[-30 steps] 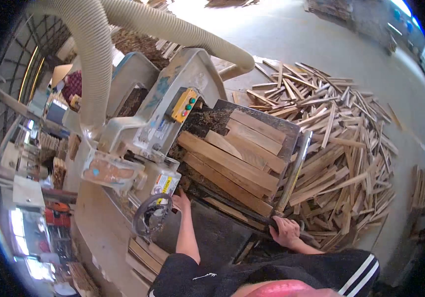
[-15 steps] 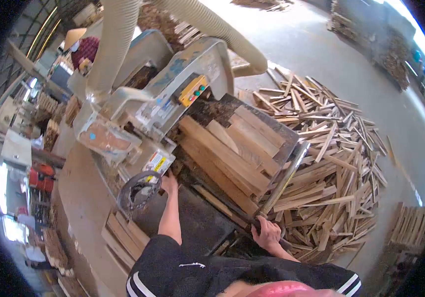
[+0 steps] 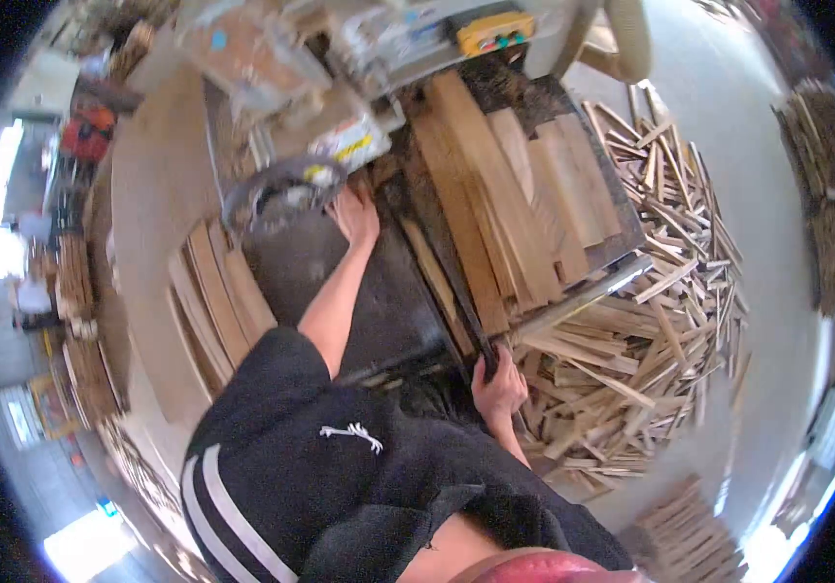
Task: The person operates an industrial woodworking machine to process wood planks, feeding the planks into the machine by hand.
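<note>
My right hand (image 3: pixel 500 384) is closed round the near end of a long dark bar (image 3: pixel 456 301) that runs along the machine table. Beside that bar lies a narrow wood strip (image 3: pixel 429 267). My left hand (image 3: pixel 355 216) reaches forward with fingers stretched out over the dark table (image 3: pixel 340 296), close under the machine head's label plate (image 3: pixel 354 144) and beside the handwheel (image 3: pixel 281 199). Its fingertips are partly in shadow. Several brown boards (image 3: pixel 495 194) lie side by side to the right of the bar.
A yellow button box (image 3: pixel 492 32) sits on the machine. More boards (image 3: pixel 218 287) lie on the brown side surface (image 3: pixel 160 194) to the left. A heap of loose wood offcuts (image 3: pixel 622 379) covers the floor at the right, past the table's metal edge rail (image 3: pixel 583 298).
The view has tipped down and turned, so the machine now appears higher and the co-worker is out of view. Both hands stay at about the same places on the machine.
</note>
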`<state>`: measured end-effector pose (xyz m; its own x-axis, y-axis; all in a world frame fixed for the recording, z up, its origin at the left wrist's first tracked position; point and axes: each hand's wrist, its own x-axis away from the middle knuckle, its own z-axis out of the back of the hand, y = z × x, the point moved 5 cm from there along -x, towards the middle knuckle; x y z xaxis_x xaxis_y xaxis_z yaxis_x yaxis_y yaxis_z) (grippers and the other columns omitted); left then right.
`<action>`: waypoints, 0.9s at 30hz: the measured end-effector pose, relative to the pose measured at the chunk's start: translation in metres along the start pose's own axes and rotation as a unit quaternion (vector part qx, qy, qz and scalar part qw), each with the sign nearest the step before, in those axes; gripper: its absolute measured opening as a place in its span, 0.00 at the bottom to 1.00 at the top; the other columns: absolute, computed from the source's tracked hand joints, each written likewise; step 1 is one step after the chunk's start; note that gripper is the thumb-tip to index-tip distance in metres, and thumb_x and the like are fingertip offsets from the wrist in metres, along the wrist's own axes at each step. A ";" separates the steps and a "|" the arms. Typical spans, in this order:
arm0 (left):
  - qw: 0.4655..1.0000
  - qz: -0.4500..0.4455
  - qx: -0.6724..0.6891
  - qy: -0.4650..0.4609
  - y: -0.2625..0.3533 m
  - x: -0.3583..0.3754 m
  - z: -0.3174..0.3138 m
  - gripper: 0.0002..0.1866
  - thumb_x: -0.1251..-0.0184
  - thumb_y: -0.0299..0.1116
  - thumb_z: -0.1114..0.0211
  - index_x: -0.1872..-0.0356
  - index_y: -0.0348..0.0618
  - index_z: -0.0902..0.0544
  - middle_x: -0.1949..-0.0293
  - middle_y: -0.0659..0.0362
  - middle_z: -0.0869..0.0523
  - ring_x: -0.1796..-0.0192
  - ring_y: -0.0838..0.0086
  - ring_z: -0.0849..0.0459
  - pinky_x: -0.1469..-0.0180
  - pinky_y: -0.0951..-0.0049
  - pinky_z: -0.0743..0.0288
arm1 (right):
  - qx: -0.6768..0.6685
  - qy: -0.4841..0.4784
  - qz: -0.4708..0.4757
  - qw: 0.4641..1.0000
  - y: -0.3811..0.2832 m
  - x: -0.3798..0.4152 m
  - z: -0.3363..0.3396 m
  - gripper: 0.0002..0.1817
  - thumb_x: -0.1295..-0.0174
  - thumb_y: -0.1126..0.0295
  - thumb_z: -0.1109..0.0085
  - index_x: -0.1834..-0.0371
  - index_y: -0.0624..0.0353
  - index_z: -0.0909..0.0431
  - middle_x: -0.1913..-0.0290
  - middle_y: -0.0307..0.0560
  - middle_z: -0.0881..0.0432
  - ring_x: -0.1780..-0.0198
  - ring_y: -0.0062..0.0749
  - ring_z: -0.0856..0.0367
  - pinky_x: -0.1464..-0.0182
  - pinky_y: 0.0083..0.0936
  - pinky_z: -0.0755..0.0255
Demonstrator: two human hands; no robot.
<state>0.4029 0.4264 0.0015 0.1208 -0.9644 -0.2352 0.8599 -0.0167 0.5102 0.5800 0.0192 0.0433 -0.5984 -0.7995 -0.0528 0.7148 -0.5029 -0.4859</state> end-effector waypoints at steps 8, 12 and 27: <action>0.997 0.016 -0.058 -0.043 -0.012 0.030 -0.006 0.32 0.15 0.44 0.53 0.20 0.34 0.42 0.20 0.43 0.38 0.17 0.52 0.44 0.16 0.45 0.59 | 0.017 0.015 0.010 1.000 -0.012 -0.002 0.005 0.24 0.32 0.58 0.36 0.37 0.58 0.22 0.55 0.52 0.09 0.59 0.50 0.10 0.57 0.41 0.20; 0.998 -0.029 -0.052 0.004 -0.005 0.079 0.020 0.32 0.15 0.43 0.53 0.20 0.34 0.42 0.18 0.43 0.42 0.14 0.54 0.51 0.15 0.46 0.60 | 0.012 0.010 0.007 1.000 -0.010 0.003 0.001 0.24 0.31 0.57 0.37 0.36 0.57 0.23 0.55 0.53 0.09 0.58 0.52 0.11 0.56 0.42 0.20; 0.996 -0.041 0.064 -0.046 -0.005 0.085 0.041 0.46 0.31 0.46 0.31 0.20 0.35 0.43 0.18 0.45 0.41 0.14 0.52 0.53 0.15 0.45 0.61 | 0.019 -0.003 0.003 1.000 -0.018 0.005 0.004 0.25 0.28 0.55 0.39 0.32 0.53 0.27 0.53 0.51 0.09 0.58 0.55 0.10 0.58 0.46 0.19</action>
<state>0.3888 0.3339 0.0128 0.0013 -0.9782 -0.2075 0.7939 -0.1252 0.5951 0.5654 0.0224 0.0552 -0.5929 -0.8037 -0.0505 0.7313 -0.5111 -0.4515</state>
